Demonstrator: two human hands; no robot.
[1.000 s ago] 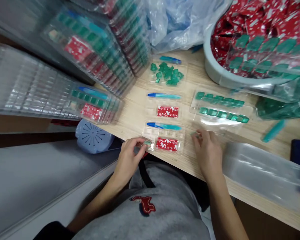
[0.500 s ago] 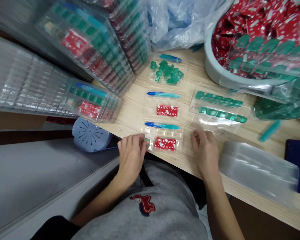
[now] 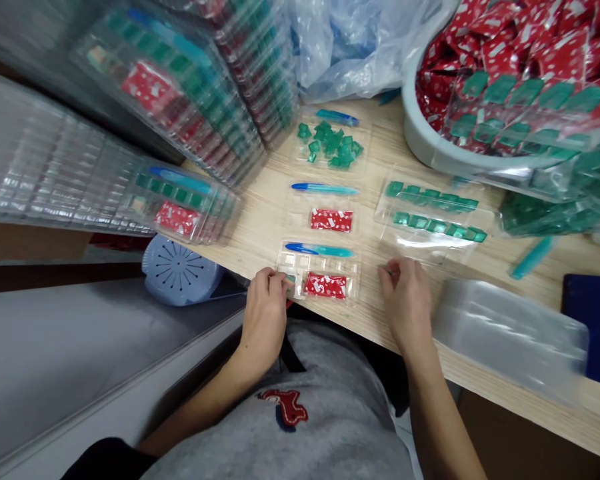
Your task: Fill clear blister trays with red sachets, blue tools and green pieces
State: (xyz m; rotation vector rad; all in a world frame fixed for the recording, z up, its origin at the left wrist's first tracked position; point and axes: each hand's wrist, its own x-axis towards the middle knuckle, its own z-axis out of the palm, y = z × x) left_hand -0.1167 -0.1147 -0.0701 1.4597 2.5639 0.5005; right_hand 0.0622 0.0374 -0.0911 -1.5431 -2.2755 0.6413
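Observation:
My left hand [image 3: 266,310] is closed at the left edge of a clear plastic tray [image 3: 351,293], its fingertips pinching at a small greenish-tan piece [image 3: 291,285] in the tray's left compartment. The same tray holds a blue-and-turquoise pen [image 3: 320,250] and a red patterned packet [image 3: 326,285]; its row of small square wells has nothing in it. To the right, my right hand [image 3: 409,297] hovers low by the table with thumb and fingers pinched together. Something small and dark shows at those fingertips, too small to name.
Behind lie another pen [image 3: 324,189] and red packet [image 3: 331,220], loose green cubes [image 3: 337,143], and green cubes in strips [image 3: 433,200]. Stacked filled trays [image 3: 180,100] rise at left. A grey tub [image 3: 414,127] of red packets and a clear plastic sheet [image 3: 513,337] are at right.
The whole view has shifted slightly. My left fingers have edged a little toward the tray and show more of the small piece. My right hand stays nearly in place.

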